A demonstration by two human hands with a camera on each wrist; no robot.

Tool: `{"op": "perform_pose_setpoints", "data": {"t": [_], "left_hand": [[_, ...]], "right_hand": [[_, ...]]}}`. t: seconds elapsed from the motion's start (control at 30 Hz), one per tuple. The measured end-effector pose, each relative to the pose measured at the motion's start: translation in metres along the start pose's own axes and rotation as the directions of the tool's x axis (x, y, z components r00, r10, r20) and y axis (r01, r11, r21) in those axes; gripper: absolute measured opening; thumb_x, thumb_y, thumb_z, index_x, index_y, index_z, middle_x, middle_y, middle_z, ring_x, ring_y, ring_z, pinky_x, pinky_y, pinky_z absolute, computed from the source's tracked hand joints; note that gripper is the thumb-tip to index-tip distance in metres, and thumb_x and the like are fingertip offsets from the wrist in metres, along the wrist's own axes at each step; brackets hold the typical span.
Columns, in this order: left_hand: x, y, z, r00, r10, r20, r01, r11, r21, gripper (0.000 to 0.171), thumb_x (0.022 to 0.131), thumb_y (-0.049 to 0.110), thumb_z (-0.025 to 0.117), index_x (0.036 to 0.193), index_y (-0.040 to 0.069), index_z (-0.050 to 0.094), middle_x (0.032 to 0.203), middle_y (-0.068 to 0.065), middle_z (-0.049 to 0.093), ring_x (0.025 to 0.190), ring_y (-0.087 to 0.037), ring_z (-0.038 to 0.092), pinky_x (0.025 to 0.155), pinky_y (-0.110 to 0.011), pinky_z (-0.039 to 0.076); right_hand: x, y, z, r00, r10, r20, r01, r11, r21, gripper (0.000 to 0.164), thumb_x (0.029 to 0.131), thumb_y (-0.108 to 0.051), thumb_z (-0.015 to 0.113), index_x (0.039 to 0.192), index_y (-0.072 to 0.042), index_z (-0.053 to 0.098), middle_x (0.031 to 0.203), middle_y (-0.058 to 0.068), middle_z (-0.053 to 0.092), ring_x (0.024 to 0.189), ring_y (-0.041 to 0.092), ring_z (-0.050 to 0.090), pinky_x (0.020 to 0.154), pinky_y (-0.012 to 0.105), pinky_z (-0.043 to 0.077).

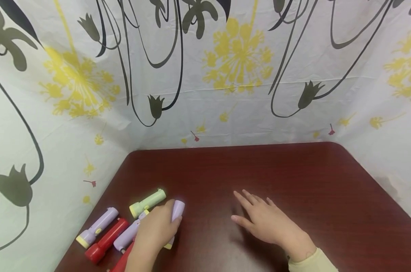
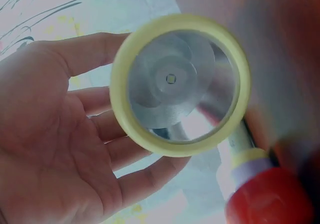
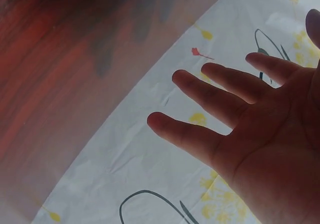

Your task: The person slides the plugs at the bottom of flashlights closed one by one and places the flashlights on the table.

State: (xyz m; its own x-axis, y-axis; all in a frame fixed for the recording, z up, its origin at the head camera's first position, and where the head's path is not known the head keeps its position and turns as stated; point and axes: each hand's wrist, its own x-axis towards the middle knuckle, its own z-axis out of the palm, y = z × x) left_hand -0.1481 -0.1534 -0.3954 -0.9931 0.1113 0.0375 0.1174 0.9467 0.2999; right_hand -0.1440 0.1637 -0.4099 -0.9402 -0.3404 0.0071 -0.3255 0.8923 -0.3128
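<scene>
My left hand (image 1: 154,228) grips a light purple flashlight (image 1: 178,210) at the right side of a group of flashlights. In the left wrist view, its clear lens and yellow rim (image 2: 119,91) face the camera, with the fingers reaching behind it. Most of its body is hidden by the hand in the head view. My right hand (image 1: 268,223) hovers over the table, fingers spread, holding nothing. The right wrist view shows its open palm (image 3: 280,144).
Left of my left hand lie a green flashlight (image 1: 149,203), purple flashlights (image 1: 101,223) and red flashlights (image 1: 107,240), some partly covered by the arm. The dark red table (image 1: 260,170) has rounded far corners. Patterned white sheeting (image 1: 198,109) stands behind it and at both sides.
</scene>
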Motion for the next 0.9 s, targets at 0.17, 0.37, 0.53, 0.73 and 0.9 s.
{"op": "perform_pose_setpoints", "data": {"t": [0.17,0.37,0.53,0.73,0.9], "left_hand": [[0.007,0.009,-0.003,0.999,0.032,-0.019,-0.033,0.996,-0.078,0.058,0.096,0.026,0.076,0.145,0.002,0.058,0.114,-0.018,0.076,0.092,-0.03,0.073,0.081,-0.055,0.06],[0.017,0.022,-0.006,0.994,0.101,-0.049,-0.111,0.953,-0.282,0.058,0.105,0.015,0.062,0.156,-0.006,0.044,0.15,-0.028,0.059,0.136,-0.044,0.061,0.113,-0.062,0.05],[0.026,0.029,-0.012,0.984,0.175,-0.014,-0.16,0.857,-0.489,0.06,0.109,0.015,0.055,0.164,0.0,0.034,0.165,-0.022,0.045,0.149,-0.041,0.049,0.124,-0.062,0.038],[0.039,0.038,-0.015,0.972,0.187,0.141,-0.008,0.627,-0.779,0.06,0.11,0.024,0.056,0.166,0.015,0.036,0.15,-0.017,0.055,0.112,-0.028,0.062,0.093,-0.043,0.058],[0.053,0.047,-0.011,0.977,0.192,0.093,-0.022,0.523,-0.852,0.058,0.107,0.028,0.065,0.159,0.017,0.045,0.134,-0.019,0.06,0.096,-0.03,0.068,0.08,-0.035,0.061]], "right_hand": [[0.003,0.004,-0.007,1.0,-0.009,-0.015,0.009,1.0,-0.022,0.081,0.104,-0.074,0.042,0.168,-0.024,0.033,0.17,0.016,0.041,0.154,0.039,0.045,0.117,0.077,0.033],[0.01,0.01,-0.025,0.998,-0.021,-0.052,0.019,0.998,-0.053,0.08,0.105,-0.07,0.045,0.169,-0.023,0.031,0.17,0.017,0.039,0.155,0.04,0.044,0.117,0.078,0.033],[0.015,0.015,-0.044,0.996,-0.033,-0.084,0.027,0.997,-0.075,0.082,0.105,-0.072,0.042,0.17,-0.024,0.028,0.17,0.018,0.04,0.155,0.04,0.043,0.117,0.077,0.033],[0.02,0.02,-0.062,0.99,-0.072,-0.122,0.065,0.996,-0.062,0.08,0.106,-0.063,0.053,0.169,-0.02,0.028,0.168,0.019,0.042,0.154,0.042,0.044,0.119,0.072,0.037],[0.024,0.021,-0.068,0.983,-0.11,-0.147,0.105,0.994,-0.043,0.081,0.104,-0.062,0.058,0.169,-0.022,0.03,0.164,0.013,0.05,0.147,0.04,0.054,0.116,0.063,0.045]]}}
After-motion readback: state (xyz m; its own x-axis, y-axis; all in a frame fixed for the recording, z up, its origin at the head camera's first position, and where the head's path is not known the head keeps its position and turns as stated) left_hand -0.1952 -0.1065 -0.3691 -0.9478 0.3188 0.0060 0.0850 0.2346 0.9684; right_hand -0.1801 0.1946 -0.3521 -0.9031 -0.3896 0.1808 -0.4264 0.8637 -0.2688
